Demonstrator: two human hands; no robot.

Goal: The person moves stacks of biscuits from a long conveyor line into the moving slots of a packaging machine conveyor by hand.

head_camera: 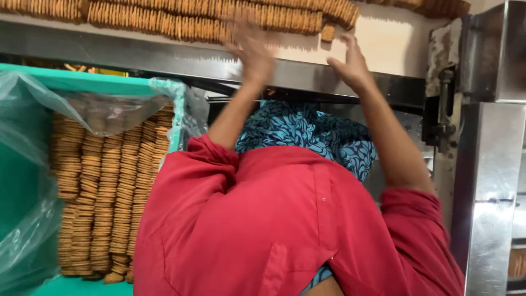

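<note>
Rows of round brown biscuits (181, 22) lie packed edge to edge on a pale conveyor surface (389, 41) at the top of the view. My left hand (253, 52) is blurred by motion, fingers spread, over the front edge of the rows and holds nothing. My right hand (350, 63) rests open at the belt's edge, fingertips just below a single loose biscuit (327, 33). Both arms reach out of red sleeves (274, 219), with blue patterned cloth (307, 131) below them.
A teal crate (82, 79) lined with clear plastic (27, 164) stands at the left, holding several upright stacks of biscuits (104, 203). A steel rail (137, 55) runs along the conveyor's front. A steel machine frame (487, 181) rises at the right.
</note>
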